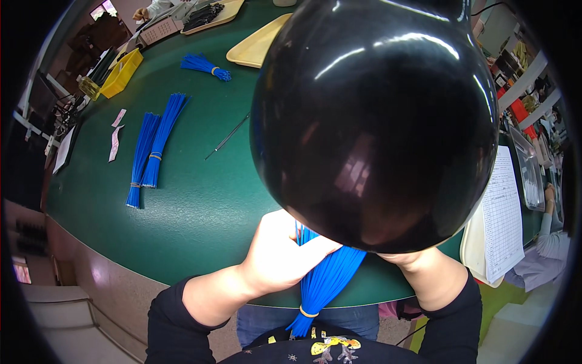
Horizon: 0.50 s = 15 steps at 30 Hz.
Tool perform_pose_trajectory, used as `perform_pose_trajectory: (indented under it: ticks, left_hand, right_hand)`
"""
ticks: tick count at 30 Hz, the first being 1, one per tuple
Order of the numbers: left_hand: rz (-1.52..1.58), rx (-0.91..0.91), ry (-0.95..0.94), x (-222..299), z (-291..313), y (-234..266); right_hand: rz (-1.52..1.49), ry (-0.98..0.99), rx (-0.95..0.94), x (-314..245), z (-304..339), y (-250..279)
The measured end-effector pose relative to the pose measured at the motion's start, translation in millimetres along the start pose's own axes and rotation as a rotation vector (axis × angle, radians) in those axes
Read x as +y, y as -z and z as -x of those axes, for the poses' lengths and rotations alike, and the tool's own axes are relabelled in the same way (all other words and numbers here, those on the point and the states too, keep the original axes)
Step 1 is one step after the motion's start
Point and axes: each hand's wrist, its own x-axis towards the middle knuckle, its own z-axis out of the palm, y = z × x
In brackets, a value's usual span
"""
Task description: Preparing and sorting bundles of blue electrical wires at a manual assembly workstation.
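Note:
A thick bundle of blue wires (330,276) is in my left hand (276,252), at the table's near edge. My left fingers are closed round it, with the thumb lying across the front. A rubber band ties the bundle near its lower end, which points toward my body. Its upper end goes out of sight under a large glossy black dome (370,133), which looks like a lamp shade. My right hand (418,259) reaches under the same dome from the right. Only its wrist and heel show, so its fingers and anything in them are hidden.
Two tied blue wire bundles (159,142) lie on the green table (200,212), with a shorter bundle (203,64) farther back. A thin dark rod (227,138), pink paper strips (115,142), a yellow bin (123,73), cream trays (254,48) and a printed sheet (503,212) surround the dome.

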Motion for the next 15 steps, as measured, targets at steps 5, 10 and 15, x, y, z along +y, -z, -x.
perform_pose_trajectory:
  ticks: [5,10,15]
  left_hand:
    - [-0.044,-0.031,-0.02,-1.6,-1.0,1.2]
    - [-0.036,-0.028,0.027,-2.1,0.2,2.3]
    - [-0.26,-0.037,-0.114,2.1,-3.1,-0.1]
  right_hand:
    - [0.03,0.137,-0.039,12.0,-1.8,6.9]
    - [-0.013,0.133,0.024,11.6,-2.3,5.2]
    - [-0.109,0.021,0.003,10.5,0.6,5.9]
